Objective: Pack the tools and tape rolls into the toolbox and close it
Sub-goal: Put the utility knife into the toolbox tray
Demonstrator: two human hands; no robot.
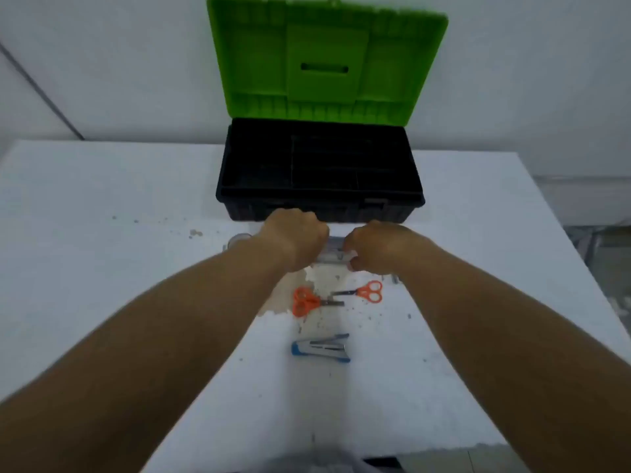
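The black toolbox (321, 199) stands open at the table's far side, its green lid (324, 59) raised upright. Just in front of it, my left hand (293, 238) and my right hand (379, 245) are both curled around clear tape rolls (333, 249) lying in a row. One clear roll (239, 240) peeks out left of my left wrist. Two orange-handled scissors (305, 302) (367, 291) lie nearer me, between my forearms. A blue and silver stapler (321, 348) lies closer still.
The white table (102, 233) has a worn, chipped patch (324, 281) under the scissors and crumbs scattered about. A pale wall rises behind the toolbox. The table's right edge drops to a floor with debris.
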